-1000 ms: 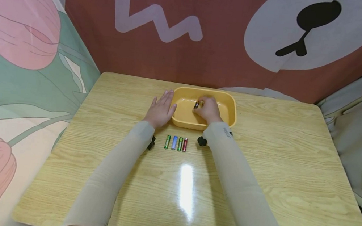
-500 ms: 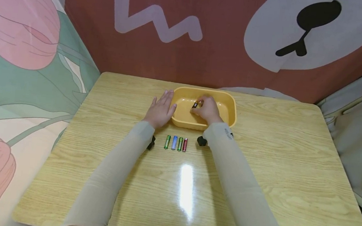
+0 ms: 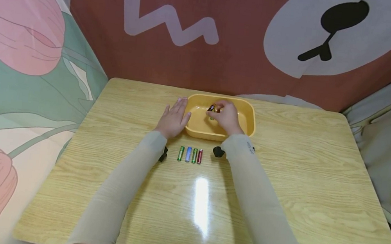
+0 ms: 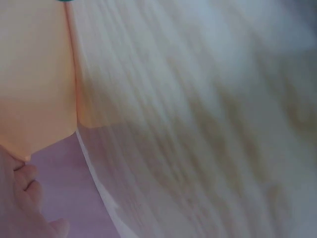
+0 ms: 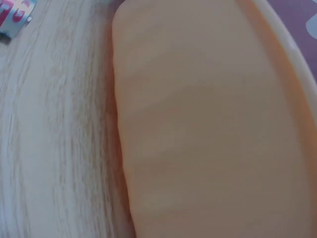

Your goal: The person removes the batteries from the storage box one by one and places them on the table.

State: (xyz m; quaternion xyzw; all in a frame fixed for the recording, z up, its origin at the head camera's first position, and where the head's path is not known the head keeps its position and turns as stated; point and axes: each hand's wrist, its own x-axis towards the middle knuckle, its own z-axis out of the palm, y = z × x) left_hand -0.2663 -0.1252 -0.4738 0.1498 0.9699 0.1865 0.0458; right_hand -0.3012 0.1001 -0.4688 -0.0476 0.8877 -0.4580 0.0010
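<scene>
1. Writing on the sleeve: just behind the right hand [image 3: 228, 117], dark printed lettering marks the cuff [image 3: 246, 145] of a pale sleeve; it is too small to read.
2. Writing on the batteries: nearer the person than both hands, between the two forearms, lie four batteries [image 3: 188, 154] side by side, their lengths pointing away from the person. From left to right they are green, blue, green and red; their labels are too small to read from the head view. In the right wrist view, one battery end [image 5: 15, 14] shows pink lettering, cut off at the edge and unreadable.
3. Right hand: it reaches over the near rim of a yellow bin [image 3: 195, 128], the wrist above that rim, thumb and fingers curled inward. They pinch a dark battery [image 3: 211, 108], black with a pale mark, tilted at the hand's left side, inside the bin's outline. Some gold and green shows beside and under the fingers; whether this is another battery cannot be told.
4. Left hand: it lies at the bin's left end, back of the hand up, fingers straight and pointing away from the person, thumb held apart towards the bin. Its thumb side rests against the bin's edge.
5. Around the hands: a wood-grain table [image 3: 300, 167] lies beneath them; beyond their fingertips hangs a reddish-brown backdrop [image 3: 236, 63] with a white zigzag.
</scene>
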